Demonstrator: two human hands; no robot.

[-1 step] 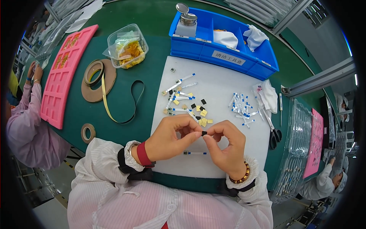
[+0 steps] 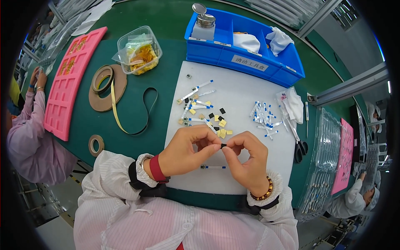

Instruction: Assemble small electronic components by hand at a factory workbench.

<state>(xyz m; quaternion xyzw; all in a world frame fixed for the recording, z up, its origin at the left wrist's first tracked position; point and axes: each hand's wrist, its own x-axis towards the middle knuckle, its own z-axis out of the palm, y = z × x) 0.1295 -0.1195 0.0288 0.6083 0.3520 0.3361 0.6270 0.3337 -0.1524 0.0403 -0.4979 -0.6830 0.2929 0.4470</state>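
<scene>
While both hands, left hand (image 2: pixel 187 152) and right hand (image 2: pixel 248 160), are pinching the small black chip (image 2: pixel 223 146) together, fingertips should be gripping its edges only.

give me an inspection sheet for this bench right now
surface: white mat on a green table.
job's things: small black piece pinched between both hands; thin white strip lying on the mat below them.
clutter: pile of yellow and black squares, heap of blue-tipped strips, scissors, blue bin, pink tray, tape rolls, clear tub.
grippers: left hand and right hand meet fingertip to fingertip on the piece.
cables: nothing seen.
surroundings: other people at work at the left and lower right edges.
</scene>
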